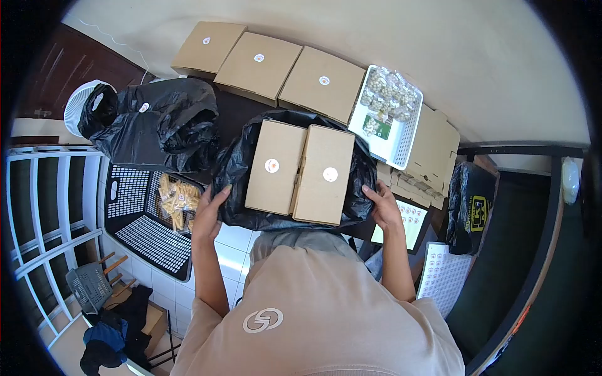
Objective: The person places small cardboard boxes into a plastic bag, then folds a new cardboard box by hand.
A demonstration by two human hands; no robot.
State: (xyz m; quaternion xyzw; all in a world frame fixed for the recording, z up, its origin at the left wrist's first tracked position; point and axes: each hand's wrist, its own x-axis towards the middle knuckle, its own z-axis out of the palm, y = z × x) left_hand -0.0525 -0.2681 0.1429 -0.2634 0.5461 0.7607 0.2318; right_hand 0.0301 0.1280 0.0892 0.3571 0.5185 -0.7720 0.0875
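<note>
Two brown cardboard boxes, a left one (271, 182) and a right one (323, 194), lie side by side in an open black plastic bag (235, 203), each with a round sticker on top. My left hand (209, 210) pinches the bag's rim at its left side, thumb on the plastic. At the right side, my right hand (382, 207) grips the rim the same way. The bag's edge is spread around the boxes, which rest on the dark table.
Three larger stickered boxes (258, 62) line the wall. Right of them are a white basket (404, 147) of small packets, flat cardboard (433, 147) and sticker sheets (445, 269). A filled black bag (150, 125) sits left, above a black crate (153, 241) holding packaged snacks.
</note>
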